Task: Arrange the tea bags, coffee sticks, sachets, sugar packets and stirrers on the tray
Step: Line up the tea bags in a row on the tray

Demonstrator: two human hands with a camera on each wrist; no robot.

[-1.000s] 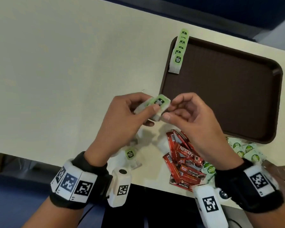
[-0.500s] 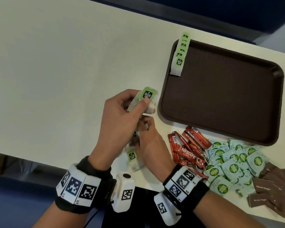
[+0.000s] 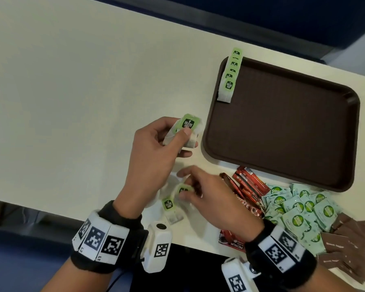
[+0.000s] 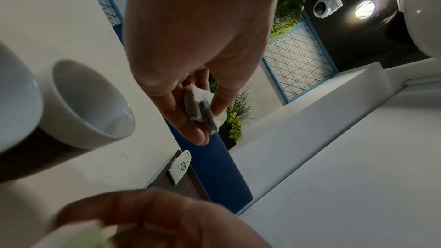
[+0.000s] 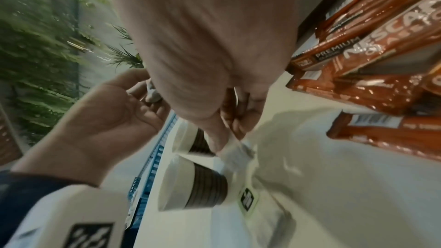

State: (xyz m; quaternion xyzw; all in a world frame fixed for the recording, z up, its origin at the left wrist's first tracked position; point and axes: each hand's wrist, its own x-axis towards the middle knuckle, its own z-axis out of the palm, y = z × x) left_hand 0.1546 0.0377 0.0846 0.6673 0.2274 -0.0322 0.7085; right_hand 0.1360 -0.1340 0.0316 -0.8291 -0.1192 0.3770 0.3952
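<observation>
My left hand (image 3: pixel 184 140) grips a small stack of white tea bags with green tags (image 3: pixel 188 124) just left of the brown tray (image 3: pixel 282 133); in the left wrist view the tea bags (image 4: pixel 203 108) sit between thumb and fingers. Nearer the table's front edge, my right hand (image 3: pixel 184 191) pinches a loose tea bag (image 5: pixel 233 154). Another tea bag (image 3: pixel 169 204) lies beside it. A row of tea bags (image 3: pixel 230 79) stands along the tray's left rim. Red coffee sticks (image 3: pixel 247 186), green sachets (image 3: pixel 299 207) and brown sugar packets (image 3: pixel 350 239) lie in front of the tray.
Two white paper cups with brown sleeves (image 5: pixel 198 188) lie on their sides on the table under my left wrist, also seen as cups (image 4: pixel 90 101). The table edge runs just behind my wrists. Most of the tray floor is bare.
My right hand left the stack in my left hand, dropped to the loose tea bags near the front edge and now pinches one. The left hand kept its stack, shifting slightly left.
</observation>
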